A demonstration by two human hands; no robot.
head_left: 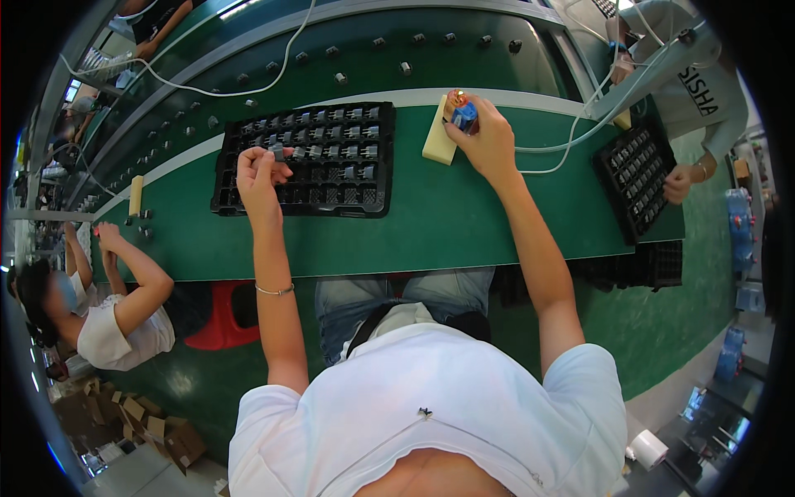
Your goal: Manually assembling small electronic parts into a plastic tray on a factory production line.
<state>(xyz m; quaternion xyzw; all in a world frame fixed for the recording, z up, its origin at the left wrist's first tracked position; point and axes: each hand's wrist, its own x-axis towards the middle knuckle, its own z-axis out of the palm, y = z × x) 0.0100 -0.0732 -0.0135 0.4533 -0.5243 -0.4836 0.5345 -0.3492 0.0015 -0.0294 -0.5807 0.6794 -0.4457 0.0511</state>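
My left hand is over the left part of a black plastic tray, its thumb and fingers pinched on a small grey component. Rows of similar small grey components with pins sit in the tray's pockets; some nearer pockets hold none. My right hand is wrapped round a small blue object with an orange top, whose kind I cannot make out. It is held beside and partly over a pale yellow block on the green table.
Beyond the green table, a conveyor belt carries scattered small components. White cables lie right of my hand. Another black tray stands at the right, touched by a co-worker's hand. Another person works at the left.
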